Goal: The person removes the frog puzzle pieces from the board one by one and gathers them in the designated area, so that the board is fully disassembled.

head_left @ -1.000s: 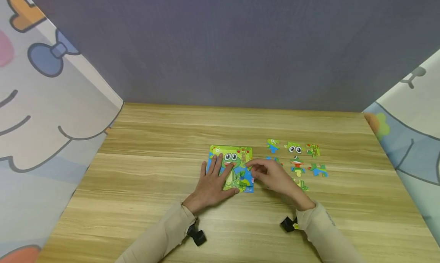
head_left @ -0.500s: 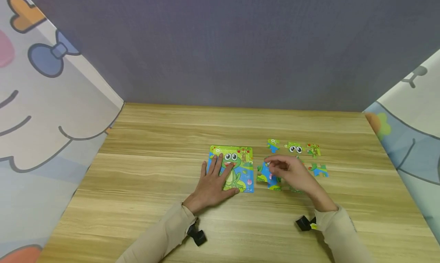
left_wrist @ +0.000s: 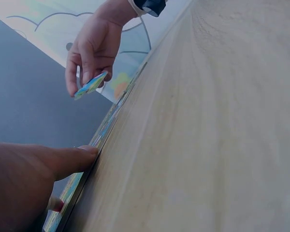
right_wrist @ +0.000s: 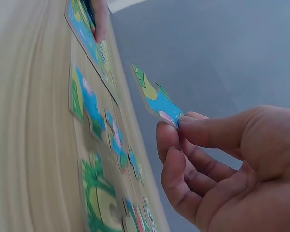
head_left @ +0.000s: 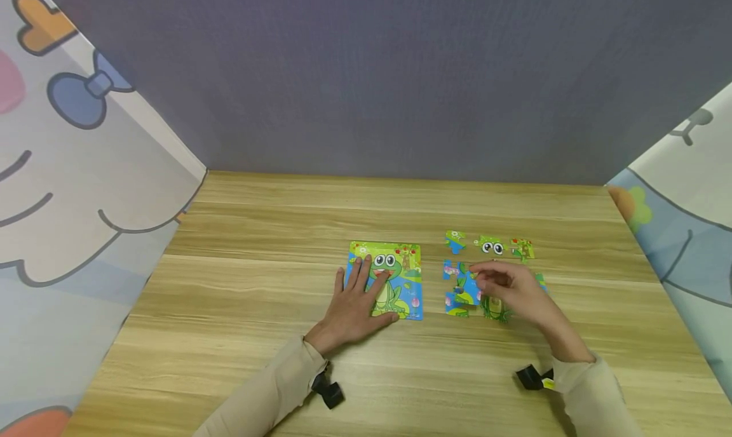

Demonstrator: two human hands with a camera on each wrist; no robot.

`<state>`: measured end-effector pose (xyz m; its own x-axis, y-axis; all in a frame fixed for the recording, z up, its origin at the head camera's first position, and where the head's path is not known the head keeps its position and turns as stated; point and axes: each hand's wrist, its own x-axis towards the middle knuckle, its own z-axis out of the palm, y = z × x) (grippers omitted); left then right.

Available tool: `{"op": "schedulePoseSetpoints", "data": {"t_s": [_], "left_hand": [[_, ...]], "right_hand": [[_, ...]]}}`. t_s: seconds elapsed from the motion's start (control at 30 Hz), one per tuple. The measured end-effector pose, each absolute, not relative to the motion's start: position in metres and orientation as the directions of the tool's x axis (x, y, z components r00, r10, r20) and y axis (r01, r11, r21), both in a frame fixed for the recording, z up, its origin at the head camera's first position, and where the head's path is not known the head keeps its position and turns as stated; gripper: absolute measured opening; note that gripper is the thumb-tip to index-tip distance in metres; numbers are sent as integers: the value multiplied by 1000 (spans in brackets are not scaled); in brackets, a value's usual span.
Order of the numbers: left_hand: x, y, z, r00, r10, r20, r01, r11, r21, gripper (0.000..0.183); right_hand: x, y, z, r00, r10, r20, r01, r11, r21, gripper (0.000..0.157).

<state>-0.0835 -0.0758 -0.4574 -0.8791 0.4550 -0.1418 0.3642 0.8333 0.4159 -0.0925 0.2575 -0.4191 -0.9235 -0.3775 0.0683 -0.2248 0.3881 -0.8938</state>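
My left hand (head_left: 354, 307) rests with spread fingers on a square frog puzzle board (head_left: 413, 284). To the right of the board, my right hand (head_left: 511, 291) pinches a puzzle piece (head_left: 469, 292) between thumb and fingers. The right wrist view shows this piece (right_wrist: 157, 99) as blue with green and a pink spot, held up off the table and tilted. From the left wrist view, the pinched piece (left_wrist: 91, 86) hangs in the air, while my left thumb (left_wrist: 77, 157) lies at the board's near edge. Part of the frog picture is hidden under my left hand.
Several loose pieces lie on the wooden table (head_left: 274, 234) right of the board, including one with frog eyes (head_left: 492, 246) and a green one (head_left: 495, 307). My right hand covers some of them. A grey wall (head_left: 400, 81) stands behind the table.
From the board's right edge, my right hand has moved right with the pinched piece, now over the loose pieces. The board's lower right corner is uncovered. My left hand has stayed still.
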Motion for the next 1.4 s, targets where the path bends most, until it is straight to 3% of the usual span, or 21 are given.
{"op": "schedulePoseSetpoints", "data": {"t_s": [0.73, 1.03, 1.4], "left_hand": [[-83, -76, -459, -884, 448, -134, 363, 837, 410, 80], [-83, -76, -460, -878, 457, -141, 370, 836, 404, 79], [-84, -76, -460, -878, 456, -143, 370, 838, 402, 80]], "right_hand": [[-79, 311, -420, -964, -263, 40, -163, 466, -870, 28], [-72, 332, -425, -963, -262, 60, -180, 463, -868, 27], [-66, 345, -427, -961, -277, -1, -134, 469, -873, 28]]}}
